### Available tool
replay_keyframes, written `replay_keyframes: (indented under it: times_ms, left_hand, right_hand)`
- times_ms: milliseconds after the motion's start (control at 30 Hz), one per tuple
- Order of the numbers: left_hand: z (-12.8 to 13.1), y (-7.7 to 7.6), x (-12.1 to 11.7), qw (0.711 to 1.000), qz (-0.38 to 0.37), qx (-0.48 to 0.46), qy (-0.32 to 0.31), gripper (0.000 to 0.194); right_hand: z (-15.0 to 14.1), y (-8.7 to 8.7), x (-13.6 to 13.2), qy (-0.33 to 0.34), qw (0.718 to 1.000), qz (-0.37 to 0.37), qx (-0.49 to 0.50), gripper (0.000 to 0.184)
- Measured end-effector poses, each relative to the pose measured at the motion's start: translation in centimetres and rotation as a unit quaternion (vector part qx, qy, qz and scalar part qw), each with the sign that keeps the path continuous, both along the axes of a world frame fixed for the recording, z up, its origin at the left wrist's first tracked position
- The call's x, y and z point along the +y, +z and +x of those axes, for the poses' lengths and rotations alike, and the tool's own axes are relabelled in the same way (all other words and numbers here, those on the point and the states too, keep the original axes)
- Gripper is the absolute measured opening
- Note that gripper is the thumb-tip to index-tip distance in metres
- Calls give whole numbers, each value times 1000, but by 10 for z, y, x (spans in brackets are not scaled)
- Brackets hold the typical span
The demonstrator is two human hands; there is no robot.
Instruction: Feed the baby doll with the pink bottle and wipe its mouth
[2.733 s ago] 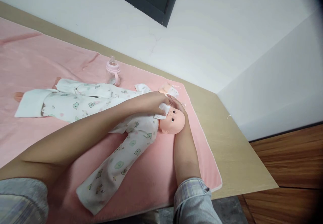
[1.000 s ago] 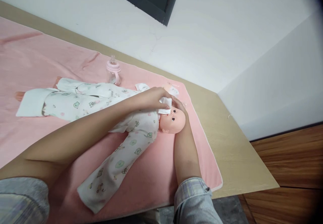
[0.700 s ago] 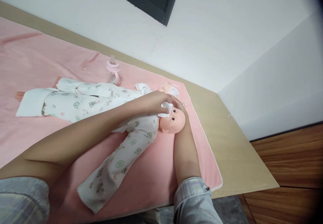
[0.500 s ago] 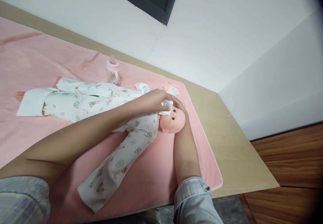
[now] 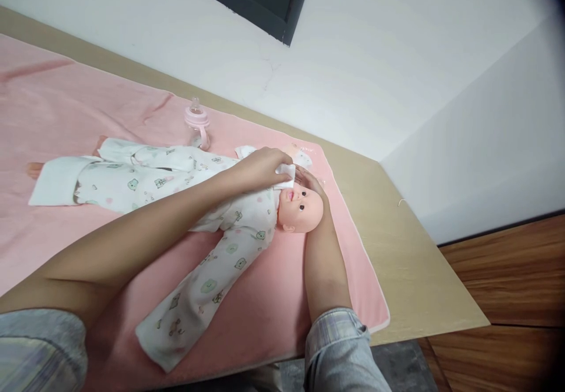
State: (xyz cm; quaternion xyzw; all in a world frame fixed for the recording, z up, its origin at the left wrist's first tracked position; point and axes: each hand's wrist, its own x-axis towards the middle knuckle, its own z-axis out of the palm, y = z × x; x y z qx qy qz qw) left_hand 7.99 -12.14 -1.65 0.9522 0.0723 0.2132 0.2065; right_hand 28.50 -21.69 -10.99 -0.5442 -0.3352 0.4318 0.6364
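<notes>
Left side: pink plush blanket (image 5: 39, 98) spread over light wood table (image 5: 410, 286). On it, face up, a bald plastic doll (image 5: 304, 215) in white printed clothes, feet to the left, head to the right; the near sleeve (image 5: 207, 286) lies out across the blanket. Clear baby bottle with pink collar and handle (image 5: 196, 122) stands just beyond the doll's clothed body.

Centre: left hand (image 5: 261, 169) grasping a small folded white cloth (image 5: 286, 174), possibly tissue, between thumb and fingers, at the chin and far cheek. Mouth exposed, cloth off it; both eyes uncovered. Contact with the face cannot be confirmed.

Right: right hand (image 5: 311, 181) curved along the head's far side, its forearm beside the crown; grip mostly hidden, cannot tell whether it clasps the head.
</notes>
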Motion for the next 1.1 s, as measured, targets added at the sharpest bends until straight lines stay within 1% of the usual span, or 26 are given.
replay_keyframes:
  times_ms: [67, 133, 233, 300, 400, 467, 533, 633, 700, 800, 900, 1000, 1100]
  left_hand:
    - [-2, 4, 6, 1000, -9, 7, 19, 22]
    - [-6, 9, 12, 999, -27, 6, 37, 26]
    - [-11, 13, 23, 997, -47, -3, 58, 27]
    - [-14, 14, 30, 996, -45, -3, 71, 29]
    - [-16, 14, 37, 996, -32, 3, 87, 36]
    - [-17, 14, 39, 995, -29, 8, 91, 40]
    - [-17, 15, 38, 995, -32, 10, 91, 41]
    - [-17, 16, 36, 996, -39, 4, 84, 40]
    - [-17, 16, 36, 996, -42, -4, 73, 39]
    - [-19, 15, 37, 995, -63, -16, 70, 39]
    - [-24, 18, 39, 990, -107, -30, 85, 49]
    - [-34, 25, 46, 984, -129, -51, 115, 57]
    - [-47, 34, 58, 975, -146, -85, 143, 54]
  right_hand:
    - [7, -4, 2, 9, 1000, 7, 28, 42]
    - [13, -4, 3, 18, 999, 4, 39, 44]
    - [20, 8, 2, 36, 999, 7, 11, 44]
    - [22, 23, 0, 53, 998, 15, -31, 41]
    - [15, 55, -7, 90, 988, 12, -125, 39]
    - [3, 78, -13, 130, 972, 9, -195, 35]
    - [-11, 97, -18, 169, 950, 4, -264, 31]
    - [-33, 116, -21, 202, 915, -3, -350, 29]
    - [-42, 120, -20, 199, 905, 1, -376, 28]
    - [-42, 118, -17, 150, 913, 0, -379, 27]
    - [-26, 107, -14, 71, 940, 14, -332, 28]
    - [0, 86, -10, -50, 963, 34, -264, 27]
    - [24, 62, -4, -198, 959, 42, -201, 20]
